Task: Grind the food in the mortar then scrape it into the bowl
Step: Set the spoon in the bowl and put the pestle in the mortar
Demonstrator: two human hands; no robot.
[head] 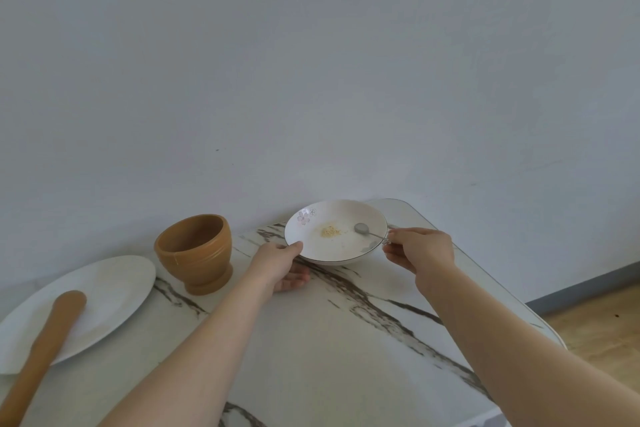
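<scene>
Two bare forearms, sleeveless, no jewellery

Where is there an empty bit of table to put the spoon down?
The biggest bare patch of marble table lies between the two forearms, nearer than the bowl. Another bare patch sits right of the right hand, toward the rounded corner. The left side is crowded: the wooden mortar, the white plate and the pestle resting across it.
</scene>
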